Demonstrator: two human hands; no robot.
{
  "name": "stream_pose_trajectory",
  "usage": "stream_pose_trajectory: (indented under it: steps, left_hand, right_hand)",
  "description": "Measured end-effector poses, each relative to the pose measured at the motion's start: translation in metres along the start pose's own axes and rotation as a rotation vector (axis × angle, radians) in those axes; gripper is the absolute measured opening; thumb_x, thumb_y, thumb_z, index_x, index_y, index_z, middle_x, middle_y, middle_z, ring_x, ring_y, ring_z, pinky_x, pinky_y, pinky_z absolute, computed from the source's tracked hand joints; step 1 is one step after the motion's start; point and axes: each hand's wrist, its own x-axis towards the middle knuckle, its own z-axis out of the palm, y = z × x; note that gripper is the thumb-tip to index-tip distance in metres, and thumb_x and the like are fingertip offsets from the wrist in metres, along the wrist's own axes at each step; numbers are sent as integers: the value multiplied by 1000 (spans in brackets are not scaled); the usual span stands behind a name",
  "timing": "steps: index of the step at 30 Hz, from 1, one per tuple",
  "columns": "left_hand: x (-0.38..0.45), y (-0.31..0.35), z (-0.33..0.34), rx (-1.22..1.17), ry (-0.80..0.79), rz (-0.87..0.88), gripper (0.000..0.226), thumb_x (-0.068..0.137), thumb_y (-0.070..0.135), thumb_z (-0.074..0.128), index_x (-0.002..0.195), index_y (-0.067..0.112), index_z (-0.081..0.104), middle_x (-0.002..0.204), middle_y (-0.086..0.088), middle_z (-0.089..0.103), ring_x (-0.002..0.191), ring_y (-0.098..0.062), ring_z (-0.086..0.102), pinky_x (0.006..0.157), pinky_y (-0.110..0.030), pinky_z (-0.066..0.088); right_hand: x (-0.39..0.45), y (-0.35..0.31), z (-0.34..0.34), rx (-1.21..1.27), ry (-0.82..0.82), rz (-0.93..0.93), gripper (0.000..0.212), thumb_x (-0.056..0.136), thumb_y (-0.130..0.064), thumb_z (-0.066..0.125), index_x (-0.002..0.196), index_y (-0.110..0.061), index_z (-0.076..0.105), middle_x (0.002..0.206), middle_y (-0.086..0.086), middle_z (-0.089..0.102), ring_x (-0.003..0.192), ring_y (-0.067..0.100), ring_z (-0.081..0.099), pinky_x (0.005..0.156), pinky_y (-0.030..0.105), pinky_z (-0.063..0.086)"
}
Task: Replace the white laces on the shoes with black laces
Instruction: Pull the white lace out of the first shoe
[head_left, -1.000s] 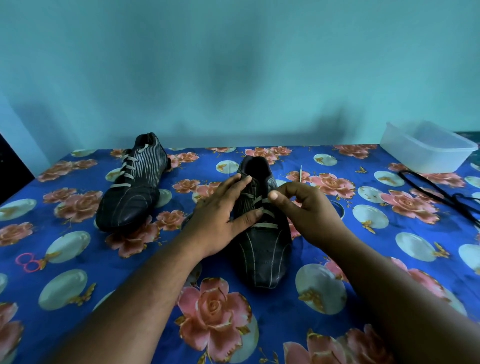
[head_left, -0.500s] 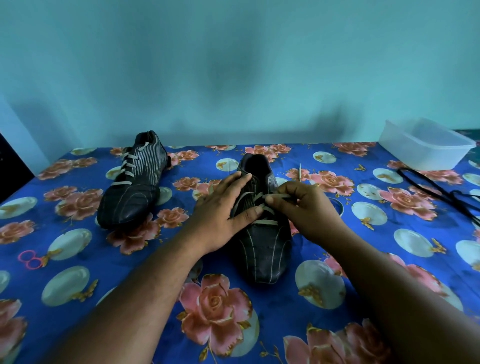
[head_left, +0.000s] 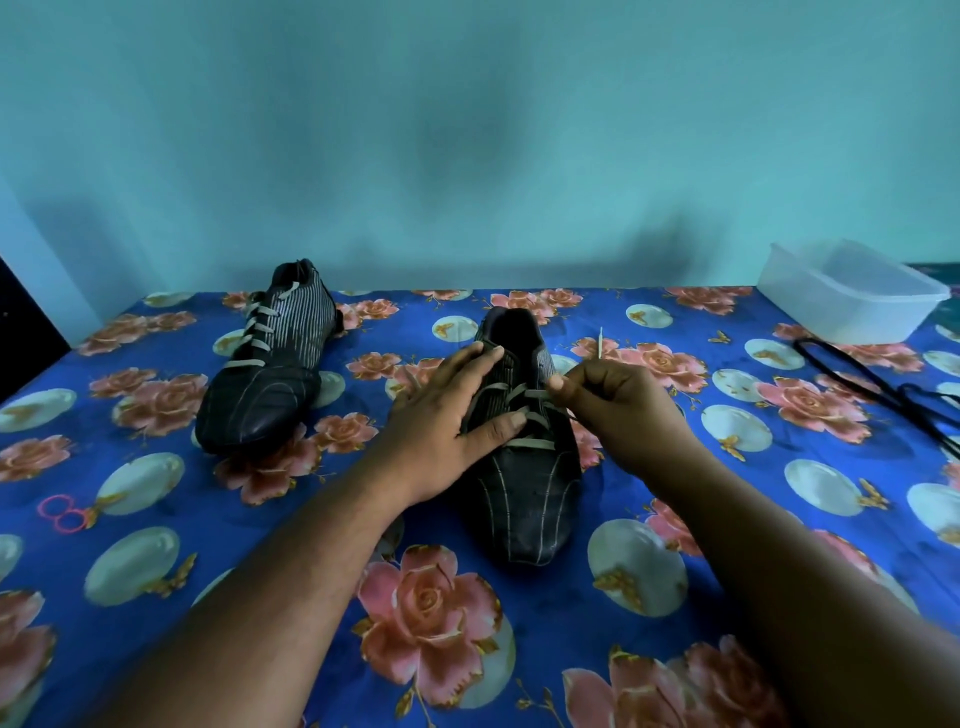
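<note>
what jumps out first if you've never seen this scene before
Two hands at centre work a black shoe: the left hand presses flat on it, the right hand pinches its white lace. A second shoe sits back left, black laces far right.

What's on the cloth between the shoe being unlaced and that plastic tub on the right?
In the head view, only flowered cloth lies between the near shoe and the clear tub. The black laces lie nearer, right of that stretch.

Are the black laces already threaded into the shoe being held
No, the black laces lie loose on the cloth at the right, while the near shoe under the left hand carries white lace.
</note>
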Motion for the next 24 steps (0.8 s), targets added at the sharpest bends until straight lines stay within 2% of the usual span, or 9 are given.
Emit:
stream_pose_trajectory:
  steps: [3,6,8,11,14,17,19,21,24]
  left_hand:
    - [0,0,-1,5,7,-1,90,79,87,34,158,48,18,167,21,10,152,-4,15,121,-58,24]
    - [0,0,0,8,12,4,90,78,88,34,157,47,19,167,20,11,153,-7,18,120,-58,26]
    - [0,-1,0,11,12,6,90,79,87,34,158,46,19,166,21,11,152,-8,20,120,-58,27]
    - [0,-2,0,-2,9,6,89,79,87,35,157,47,18,166,23,10,152,-7,20,120,-58,27]
    - [0,-1,0,7,5,9,90,79,86,34,158,46,18,166,22,10,152,-7,19,119,-58,27]
    - [0,0,-1,20,4,10,90,79,86,33,158,45,18,167,19,10,152,-10,22,119,-58,28]
    - [0,0,-1,24,6,12,91,79,86,33,159,45,18,167,19,10,151,-11,24,118,-57,29]
    - [0,-1,0,17,9,14,91,79,87,34,158,45,18,167,19,11,151,-11,26,118,-57,30]
    - [1,-2,0,-1,14,20,90,79,87,35,157,46,19,166,20,12,151,-10,25,118,-56,31]
  right_hand:
    - [1,-1,-2,80,39,-1,35,99,-29,63,73,-6,62,57,-11,46,54,6,39,54,17,36]
    - [5,-4,-3,453,91,11,34,107,-25,48,74,-15,50,61,-6,44,57,9,36,55,21,33]
    - [7,-3,-6,602,191,73,35,108,-28,47,75,-16,46,61,-7,42,57,10,36,57,22,34]
    - [5,4,-9,210,267,73,38,100,-43,59,80,-12,52,61,-8,46,58,8,40,59,23,37]
    - [2,6,-4,-73,155,-45,24,91,-39,72,92,-17,63,54,-3,43,49,7,38,49,17,30]
    - [3,5,-2,-125,70,-87,9,90,-32,75,88,-24,72,50,-4,42,49,9,37,50,21,29]
    - [3,4,-4,-169,53,-98,11,92,-29,73,85,-21,73,52,-4,49,50,9,38,50,21,30]
    - [1,1,-6,-153,48,-106,14,97,-26,67,84,-20,68,60,6,54,52,9,40,50,20,32]
    - [0,-1,-6,70,123,-110,18,104,-23,56,87,-18,60,69,-9,50,60,4,40,58,16,36]
